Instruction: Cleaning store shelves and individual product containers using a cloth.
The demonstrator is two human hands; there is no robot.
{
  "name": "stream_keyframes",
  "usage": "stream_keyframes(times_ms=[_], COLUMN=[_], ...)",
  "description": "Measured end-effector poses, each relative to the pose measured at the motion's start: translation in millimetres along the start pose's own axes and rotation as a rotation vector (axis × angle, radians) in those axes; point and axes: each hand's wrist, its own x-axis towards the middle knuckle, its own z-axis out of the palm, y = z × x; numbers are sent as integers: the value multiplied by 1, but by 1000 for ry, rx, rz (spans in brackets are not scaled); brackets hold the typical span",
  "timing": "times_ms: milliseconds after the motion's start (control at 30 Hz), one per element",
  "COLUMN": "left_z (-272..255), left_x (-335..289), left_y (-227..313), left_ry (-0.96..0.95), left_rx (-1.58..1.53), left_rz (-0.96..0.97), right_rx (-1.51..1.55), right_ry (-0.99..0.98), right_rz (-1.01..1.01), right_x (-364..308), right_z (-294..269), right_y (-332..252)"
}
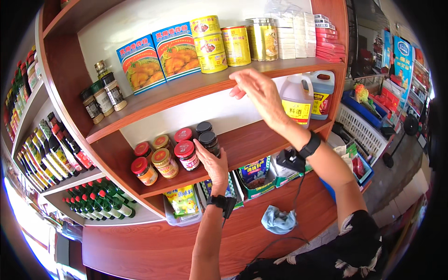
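On the lower shelf, my left hand (213, 164) is wrapped round the front of a jar with a black lid (208, 137), its fingers on the left side and thumb on the right. A second black-lidded jar (204, 127) stands right behind. Close by the left fingers is a red-lidded jar (185, 154), part of a group with yellow-lidded jars (164, 163). My right hand (255, 88) is raised in front of the upper shelf's edge, fingers loosely bent and apart, holding nothing. Nearest to it are yellow tins (236, 45) and a jug of pale liquid (297, 100).
Blue boxes (176, 50) and small spice bottles (102, 98) stand on the upper shelf (177, 84). Below are packets in open boxes (256, 175). A blue cloth (278, 219) and a cable lie on the brown counter (158, 242). Green bottles (100, 203) fill a rack at left.
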Motion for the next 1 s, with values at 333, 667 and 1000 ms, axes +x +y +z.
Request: stream_keyframes(times_ms=[333, 667, 1000], left_z=[1, -4, -5], left_x=[-2, 1, 0], left_y=[-1, 3, -2], left_ry=[-32, -15, -27], left_rx=[-45, -16, 34], left_rz=[53, 178, 252], right_rx=[-498, -950, -804], right_ry=[160, 140, 109], right_rz=[-265, -105, -57], right_x=[119, 192, 193], right_z=[-34, 2, 15], right_y=[-32, -18, -14])
